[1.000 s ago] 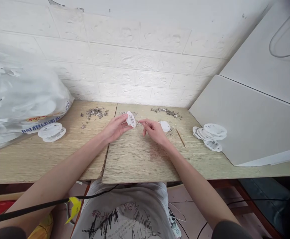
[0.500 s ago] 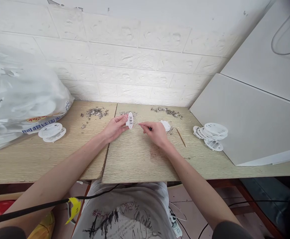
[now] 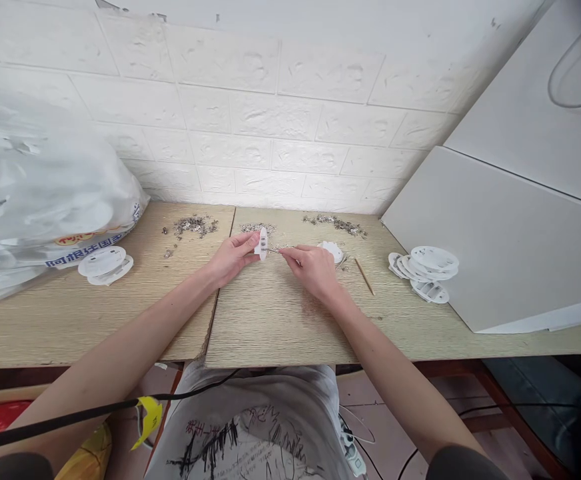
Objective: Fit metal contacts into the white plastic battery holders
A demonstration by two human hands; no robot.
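Observation:
My left hand (image 3: pixel 233 259) pinches a small white round plastic disc (image 3: pixel 263 244) by its edge, turned almost edge-on, with slots in the face toward the right. Between the thumb and fingers of my right hand (image 3: pixel 313 267) is a thin metal tool (image 3: pixel 274 251), its tip at the slotted face of the disc. Its exact kind is too small to tell. Just beyond my right hand lies another white disc (image 3: pixel 331 251). A scatter of tiny metal parts (image 3: pixel 258 228) lies behind the held disc, partly hidden by my left hand.
More metal parts lie in piles at the left (image 3: pixel 195 227) and right (image 3: pixel 338 225). A wooden stick (image 3: pixel 364 277) rests right of my hand. White discs are stacked at right (image 3: pixel 433 262) and left (image 3: pixel 103 262), beside a bulky plastic bag (image 3: pixel 45 200). A grey-white panel (image 3: pixel 520 247) borders the right side.
The disc in my left hand has turned more edge-on. My right hand has shifted slightly, and the tool's tip now meets the slotted face.

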